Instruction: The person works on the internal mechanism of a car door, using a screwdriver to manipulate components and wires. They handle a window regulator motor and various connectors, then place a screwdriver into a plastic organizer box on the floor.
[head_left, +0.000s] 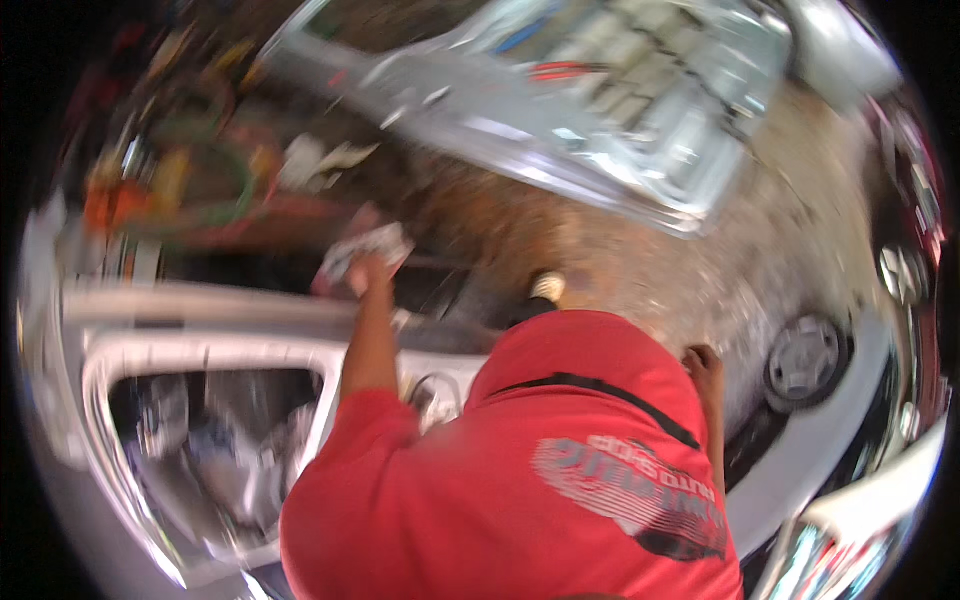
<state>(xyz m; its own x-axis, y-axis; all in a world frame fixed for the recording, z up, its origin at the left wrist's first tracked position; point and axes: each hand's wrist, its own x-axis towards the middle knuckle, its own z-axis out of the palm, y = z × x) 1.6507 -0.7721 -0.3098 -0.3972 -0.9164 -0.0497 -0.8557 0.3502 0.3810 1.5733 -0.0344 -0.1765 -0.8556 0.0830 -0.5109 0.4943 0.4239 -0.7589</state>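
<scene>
My left arm reaches forward over the edge of a white vehicle panel with a window opening [210, 352]. At its end my left hand [366, 274] is closed on a crumpled whitish-pink rag [378, 245], smeared by motion. Dark floor lies beneath the rag. My right hand [704, 362] hangs low beside my red shirt [560, 470], away from the panel. Its fingers are blurred and partly hidden, so I cannot make out their shape or whether they hold anything.
A silver vehicle door [470, 120] lies ahead, with red and blue items on it. To the right are a wheel [805, 362] and a long grey panel [825, 450]. Orange and green clutter [190, 185] sits at far left, near pale scraps [320, 160].
</scene>
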